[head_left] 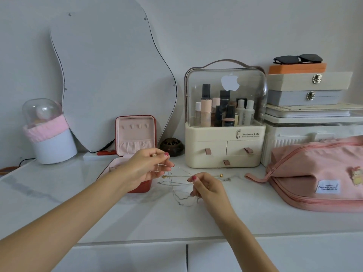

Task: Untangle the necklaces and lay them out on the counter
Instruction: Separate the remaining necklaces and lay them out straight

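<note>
The untangling itself is in hand: both hands are lifting a snarl of thin necklaces (177, 185) just above the bench (137, 216), near the middle of its depth and well back from the front edge. The left hand (149, 167) is pinching a strand between thumb and forefinger, the other fingers loosely curled, and it is hovering over the open red jewellery box (137, 154). The right hand (206, 188) is pinching another strand at its fingertips, lower and nearer the front edge. Fine chains are stretching between the two pinches, while loops are sagging onto the bench below the right hand; small gold beads are showing at two ends. No chain looks laid out yet, so the task seems at an early stage.

The next move is likely calling for drawing one chain gently out of the knot without tightening it, which is a judgement, since the crossings are too fine to read.

Room is lying mostly toward the front edge and the left front corner. Behind, the cream cosmetics organiser (225, 142) is closing the back edge, and the pink bag (318, 173) is crowding the right side
</note>
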